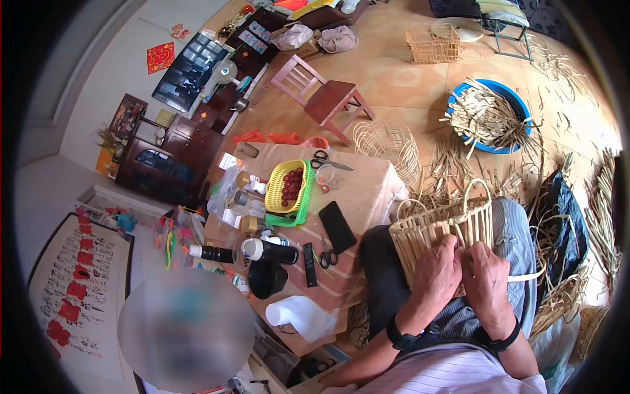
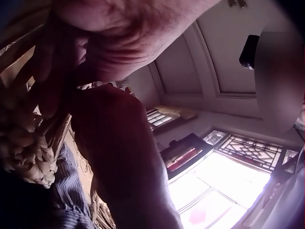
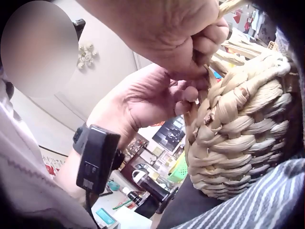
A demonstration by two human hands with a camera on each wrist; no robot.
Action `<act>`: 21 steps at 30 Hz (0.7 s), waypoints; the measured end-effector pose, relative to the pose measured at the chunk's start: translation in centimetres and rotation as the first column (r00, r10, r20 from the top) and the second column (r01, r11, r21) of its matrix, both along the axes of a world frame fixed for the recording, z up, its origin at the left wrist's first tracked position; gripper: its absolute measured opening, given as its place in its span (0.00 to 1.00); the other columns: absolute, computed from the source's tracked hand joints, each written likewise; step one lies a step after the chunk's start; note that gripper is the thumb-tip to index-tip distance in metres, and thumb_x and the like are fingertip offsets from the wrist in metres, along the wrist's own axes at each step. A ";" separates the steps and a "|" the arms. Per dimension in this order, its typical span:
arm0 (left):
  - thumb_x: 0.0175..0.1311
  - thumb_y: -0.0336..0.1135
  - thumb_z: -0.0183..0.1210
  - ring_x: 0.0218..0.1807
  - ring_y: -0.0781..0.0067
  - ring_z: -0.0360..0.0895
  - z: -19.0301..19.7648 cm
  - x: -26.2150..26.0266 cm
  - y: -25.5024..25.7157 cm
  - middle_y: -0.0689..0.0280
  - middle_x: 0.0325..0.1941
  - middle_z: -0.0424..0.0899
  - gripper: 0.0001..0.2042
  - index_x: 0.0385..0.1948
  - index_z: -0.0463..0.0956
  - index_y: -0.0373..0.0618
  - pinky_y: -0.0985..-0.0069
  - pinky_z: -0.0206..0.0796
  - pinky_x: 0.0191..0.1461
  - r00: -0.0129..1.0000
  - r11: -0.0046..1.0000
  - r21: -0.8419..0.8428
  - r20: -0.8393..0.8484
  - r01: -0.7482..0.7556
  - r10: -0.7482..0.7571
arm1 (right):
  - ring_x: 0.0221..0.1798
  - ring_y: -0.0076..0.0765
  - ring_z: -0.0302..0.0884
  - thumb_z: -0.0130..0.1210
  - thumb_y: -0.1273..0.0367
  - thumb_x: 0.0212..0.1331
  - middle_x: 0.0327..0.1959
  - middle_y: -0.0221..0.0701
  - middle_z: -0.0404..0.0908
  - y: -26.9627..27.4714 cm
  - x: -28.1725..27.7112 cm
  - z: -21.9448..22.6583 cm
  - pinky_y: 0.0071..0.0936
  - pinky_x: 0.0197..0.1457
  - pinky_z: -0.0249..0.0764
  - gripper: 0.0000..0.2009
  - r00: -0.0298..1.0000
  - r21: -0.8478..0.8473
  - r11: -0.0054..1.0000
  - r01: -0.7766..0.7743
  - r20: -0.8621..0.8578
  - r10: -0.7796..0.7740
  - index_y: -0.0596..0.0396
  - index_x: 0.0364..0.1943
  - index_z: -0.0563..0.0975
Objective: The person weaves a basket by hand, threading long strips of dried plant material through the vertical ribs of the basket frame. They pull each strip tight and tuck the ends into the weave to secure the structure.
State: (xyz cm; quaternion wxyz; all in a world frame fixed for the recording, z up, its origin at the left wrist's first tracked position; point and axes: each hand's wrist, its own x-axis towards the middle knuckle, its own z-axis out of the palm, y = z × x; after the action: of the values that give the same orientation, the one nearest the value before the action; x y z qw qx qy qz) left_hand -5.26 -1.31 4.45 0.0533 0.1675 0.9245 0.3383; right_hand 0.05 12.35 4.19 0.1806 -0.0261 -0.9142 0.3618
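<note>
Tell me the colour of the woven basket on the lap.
Pale straw-tan woven basket, clearest in the head view.

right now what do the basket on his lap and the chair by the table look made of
Basket: flat, pale tan plant strips, likely straw or palm leaf, matte and dry; the right wrist view shows its braided rim. Both hands hold it. Chair: looks like wood with a reddish-brown, slightly glossy finish, judging by its slatted back and solid legs.

The head view looks steeply down from above onto lap, counter (image 1: 367, 177) and floor. Both wrist views sit very close beneath the hands (image 3: 157, 95), facing upward toward ceiling and wall. All three share the woven basket (image 1: 440, 230).
</note>
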 end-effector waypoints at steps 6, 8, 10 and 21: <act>0.79 0.29 0.58 0.41 0.31 0.87 0.6 0.0 -0.9 0.38 0.33 0.86 0.05 0.49 0.78 0.38 0.43 0.76 0.44 0.996 0.996 0.086 0.087 0.019 -0.026 | 0.30 0.61 0.82 0.65 0.74 0.68 0.30 0.44 0.77 -0.1 -0.3 -0.1 0.53 0.33 0.77 0.10 1.000 0.042 0.999 -0.012 0.014 0.012 0.56 0.34 0.72; 0.78 0.28 0.59 0.41 0.31 0.87 0.7 0.2 -1.1 0.38 0.34 0.86 0.06 0.49 0.79 0.36 0.46 0.76 0.43 0.991 0.988 0.156 0.123 0.024 -0.043 | 0.32 0.61 0.82 0.64 0.75 0.68 0.32 0.44 0.77 0.0 0.0 -0.1 0.53 0.34 0.77 0.09 0.999 0.047 0.998 -0.042 0.016 0.041 0.56 0.35 0.73; 0.78 0.27 0.60 0.41 0.32 0.87 0.8 0.3 -1.3 0.38 0.35 0.87 0.06 0.48 0.81 0.35 0.49 0.77 0.43 0.987 0.982 0.183 0.150 0.036 -0.064 | 0.35 0.61 0.82 0.64 0.75 0.68 0.34 0.44 0.77 0.0 0.3 0.4 0.54 0.36 0.78 0.08 0.998 0.046 0.997 -0.058 0.028 0.056 0.57 0.36 0.74; 0.76 0.25 0.60 0.47 0.31 0.87 0.6 0.8 -1.3 0.39 0.40 0.88 0.07 0.49 0.83 0.36 0.50 0.79 0.47 0.985 0.994 0.104 0.170 -0.014 -0.004 | 0.40 0.55 0.82 0.65 0.77 0.62 0.36 0.41 0.80 0.5 -0.3 2.1 0.52 0.43 0.81 0.05 0.988 -0.020 0.988 -0.155 0.009 0.155 0.55 0.39 0.84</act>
State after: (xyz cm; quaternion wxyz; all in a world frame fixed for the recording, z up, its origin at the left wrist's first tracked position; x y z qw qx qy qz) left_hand -4.43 -2.61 5.06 0.1223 0.1383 0.8979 0.3996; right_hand -0.23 12.89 6.32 0.1468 0.0415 -0.9110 0.3832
